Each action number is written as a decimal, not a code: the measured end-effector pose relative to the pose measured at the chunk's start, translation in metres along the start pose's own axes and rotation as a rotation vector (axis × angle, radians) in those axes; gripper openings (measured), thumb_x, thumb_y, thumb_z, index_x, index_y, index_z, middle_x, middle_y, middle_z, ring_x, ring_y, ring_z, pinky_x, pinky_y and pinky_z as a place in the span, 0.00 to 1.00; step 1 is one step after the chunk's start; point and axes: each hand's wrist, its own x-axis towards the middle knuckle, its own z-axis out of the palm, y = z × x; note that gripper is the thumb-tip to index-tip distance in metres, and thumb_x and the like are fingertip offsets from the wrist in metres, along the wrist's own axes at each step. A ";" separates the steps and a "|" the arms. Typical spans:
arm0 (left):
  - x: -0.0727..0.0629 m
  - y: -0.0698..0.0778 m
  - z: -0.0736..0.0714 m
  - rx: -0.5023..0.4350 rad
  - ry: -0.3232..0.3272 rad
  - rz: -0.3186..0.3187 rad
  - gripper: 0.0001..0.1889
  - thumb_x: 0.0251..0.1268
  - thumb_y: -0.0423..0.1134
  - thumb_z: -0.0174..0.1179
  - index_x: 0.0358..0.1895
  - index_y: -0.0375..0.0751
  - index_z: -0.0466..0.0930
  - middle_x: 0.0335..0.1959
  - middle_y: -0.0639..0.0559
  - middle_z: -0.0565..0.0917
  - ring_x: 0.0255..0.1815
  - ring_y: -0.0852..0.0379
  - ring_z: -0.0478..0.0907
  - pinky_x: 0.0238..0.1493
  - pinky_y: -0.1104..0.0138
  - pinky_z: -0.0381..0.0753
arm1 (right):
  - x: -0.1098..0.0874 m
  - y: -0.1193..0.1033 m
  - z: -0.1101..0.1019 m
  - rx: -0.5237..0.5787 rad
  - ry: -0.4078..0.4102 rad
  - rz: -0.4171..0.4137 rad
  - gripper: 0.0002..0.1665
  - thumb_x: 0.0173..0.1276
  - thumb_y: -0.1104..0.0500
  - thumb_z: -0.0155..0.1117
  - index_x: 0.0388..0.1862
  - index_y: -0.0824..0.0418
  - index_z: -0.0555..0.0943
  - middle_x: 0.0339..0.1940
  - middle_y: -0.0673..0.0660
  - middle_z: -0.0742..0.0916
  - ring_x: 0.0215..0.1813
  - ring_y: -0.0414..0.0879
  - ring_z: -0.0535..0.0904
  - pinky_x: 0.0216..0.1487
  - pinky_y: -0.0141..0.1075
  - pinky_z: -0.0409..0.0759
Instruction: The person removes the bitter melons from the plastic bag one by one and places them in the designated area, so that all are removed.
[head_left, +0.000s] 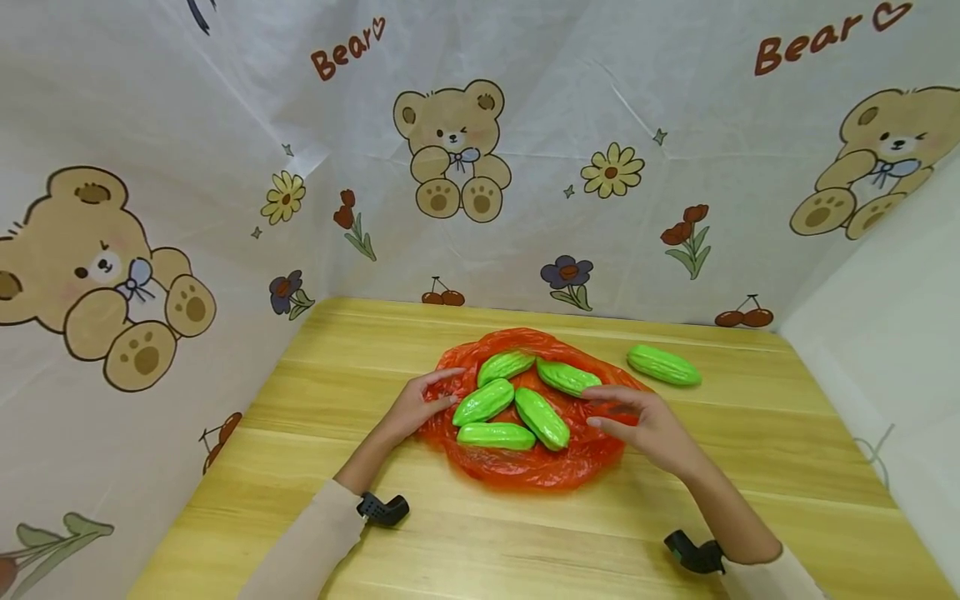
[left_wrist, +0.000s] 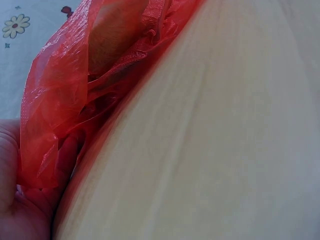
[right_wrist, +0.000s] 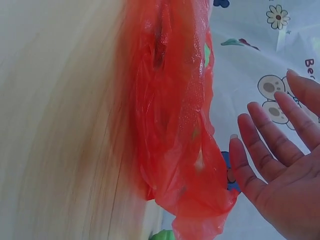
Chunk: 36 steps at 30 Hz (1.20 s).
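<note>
A crumpled red plastic bag (head_left: 525, 477) lies spread on the wooden table with its mouth up. Several bright green, ridged, cucumber-like vegetables (head_left: 542, 419) lie in it. My left hand (head_left: 410, 408) is at the bag's left edge, thumb and fingers apart; in the left wrist view the red film (left_wrist: 70, 85) passes between them. My right hand (head_left: 648, 425) is at the bag's right side, fingers extended near the rightmost vegetable (head_left: 567, 377); I cannot tell if they touch it. The right wrist view shows that hand (right_wrist: 285, 165) spread beside the film (right_wrist: 175, 125), gripping nothing.
One more green vegetable (head_left: 664, 365) lies on the table (head_left: 480, 542) to the right, behind my right hand. A white cloth printed with bears (head_left: 453, 150) hangs at the back and left. A pale wall (head_left: 892, 333) borders the right side.
</note>
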 end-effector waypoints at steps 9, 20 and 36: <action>0.000 0.001 -0.001 -0.002 -0.002 -0.014 0.23 0.70 0.41 0.66 0.67 0.58 0.79 0.69 0.55 0.76 0.74 0.50 0.66 0.70 0.51 0.68 | 0.008 -0.001 0.011 -0.009 -0.023 -0.001 0.21 0.67 0.52 0.73 0.58 0.48 0.85 0.59 0.54 0.86 0.56 0.64 0.80 0.51 0.42 0.83; -0.001 0.000 0.000 -0.030 -0.006 -0.007 0.24 0.70 0.41 0.66 0.68 0.55 0.78 0.69 0.53 0.76 0.74 0.50 0.67 0.69 0.52 0.70 | 0.015 0.002 0.026 -0.025 -0.049 -0.058 0.23 0.66 0.58 0.74 0.60 0.58 0.84 0.59 0.58 0.86 0.55 0.62 0.81 0.51 0.48 0.82; -0.001 -0.001 0.002 -0.049 -0.009 0.004 0.24 0.69 0.36 0.66 0.68 0.50 0.78 0.69 0.50 0.76 0.73 0.48 0.68 0.65 0.52 0.74 | 0.021 0.006 0.041 -0.073 -0.042 -0.081 0.24 0.64 0.56 0.76 0.60 0.58 0.85 0.58 0.55 0.87 0.57 0.56 0.82 0.52 0.55 0.80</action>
